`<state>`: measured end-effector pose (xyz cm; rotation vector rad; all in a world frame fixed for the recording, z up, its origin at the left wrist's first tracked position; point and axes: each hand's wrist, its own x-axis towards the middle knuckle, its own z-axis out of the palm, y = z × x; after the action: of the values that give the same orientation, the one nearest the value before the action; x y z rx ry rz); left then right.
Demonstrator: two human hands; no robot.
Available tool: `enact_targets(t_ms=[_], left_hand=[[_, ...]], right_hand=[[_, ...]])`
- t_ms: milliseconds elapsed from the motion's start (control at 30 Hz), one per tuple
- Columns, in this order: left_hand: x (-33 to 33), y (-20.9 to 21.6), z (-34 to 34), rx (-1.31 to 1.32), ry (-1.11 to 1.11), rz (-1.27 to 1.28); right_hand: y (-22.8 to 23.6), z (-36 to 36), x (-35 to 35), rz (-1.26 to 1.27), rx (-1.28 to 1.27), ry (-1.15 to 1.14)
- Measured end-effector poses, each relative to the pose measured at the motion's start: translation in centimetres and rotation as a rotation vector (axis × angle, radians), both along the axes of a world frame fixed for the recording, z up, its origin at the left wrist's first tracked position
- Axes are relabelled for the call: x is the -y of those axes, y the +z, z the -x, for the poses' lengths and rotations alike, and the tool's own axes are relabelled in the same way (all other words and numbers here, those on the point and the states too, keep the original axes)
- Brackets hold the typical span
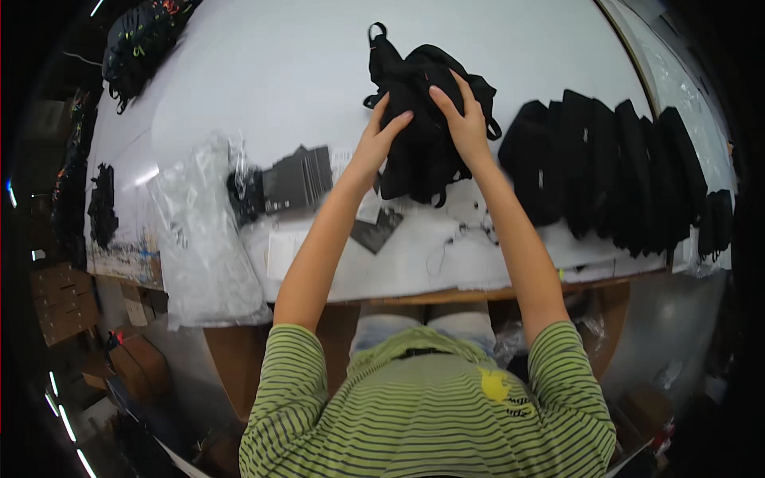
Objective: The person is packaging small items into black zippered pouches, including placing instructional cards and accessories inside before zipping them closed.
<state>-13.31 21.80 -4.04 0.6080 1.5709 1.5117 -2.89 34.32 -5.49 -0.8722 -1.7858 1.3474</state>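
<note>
A crumpled black fabric bag point(426, 119) with loops and straps is between my two hands on the white table. My left hand point(382, 137) grips its left side, thumb on top and fingers pressed against the cloth. On the other side, my right hand point(464, 119) clasps the upper right part, with its thumb and fingers spread over the fabric. The bag's underside is hidden. A loop stands up at its far left corner, and another hangs at its near edge. Below the bag lie a dark card point(378, 231) and some small tags with thin black strings point(470, 233).
A row of black bags point(590, 167) stands packed together at the right. To the left lie clear plastic bags point(203, 231) and a stack of dark cards point(299, 179). The table's wooden edge point(478, 295) runs before me; more dark bags point(143, 48) sit far left.
</note>
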Motion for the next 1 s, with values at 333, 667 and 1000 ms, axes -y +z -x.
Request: enact_targets(t_ms=[333,667,1000], left_hand=[[19.3,-0.2,1.4,-1.12,0.285,0.331],[27.0,-4.8,0.3,-1.065,0.317,0.84],[26.3,-3.7,-0.8,-1.39,0.511,0.707]], right_hand=[[2.3,-13.3,7.4,-0.247,0.233,0.009],[-1.9,-14.5,16.1,-0.201,0.654,0.008],[-3.5,-13.2,15.8,-0.337,0.617,0.019]])
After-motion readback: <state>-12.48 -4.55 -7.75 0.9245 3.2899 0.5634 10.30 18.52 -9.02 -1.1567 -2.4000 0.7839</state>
